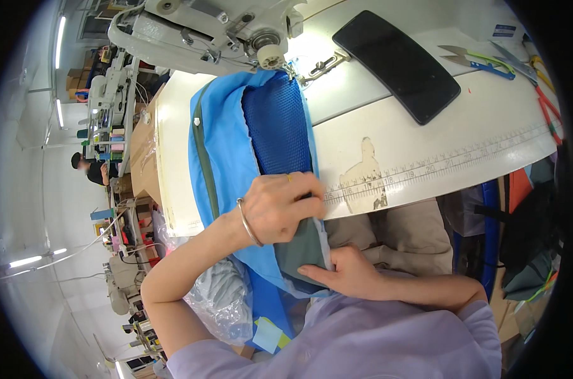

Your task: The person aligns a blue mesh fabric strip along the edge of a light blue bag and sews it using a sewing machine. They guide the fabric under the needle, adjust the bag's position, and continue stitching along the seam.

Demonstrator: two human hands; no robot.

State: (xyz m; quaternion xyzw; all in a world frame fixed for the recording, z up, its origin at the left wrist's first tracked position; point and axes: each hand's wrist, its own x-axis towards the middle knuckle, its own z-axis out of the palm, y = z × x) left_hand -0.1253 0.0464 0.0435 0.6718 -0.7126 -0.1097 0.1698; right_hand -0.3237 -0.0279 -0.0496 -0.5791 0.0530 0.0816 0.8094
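Observation:
A light blue fabric piece [220, 136] lies over the table's front edge, with a dark zipper strip along its left side. Dark blue mesh [279, 123] covers part of it, and a grey-green layer [299, 249] shows lower down. Its far end sits under the sewing machine [270, 57], by the presser foot. My left hand [280, 208] has its fingers curled onto the right edge of the piece, slightly blurred. Closer to my body, my right hand [346, 271] pinches the same edge, thumb on top and fingers mostly hidden beneath.
A black phone [397, 66] lies on the table, right of the machine. Thread snips [476, 63] and scissors [514, 60] lie at the far right. A ruler strip [438, 164] runs along the front edge. Clear plastic wrapping [220, 297] hangs below left. A person [97, 169] is far left.

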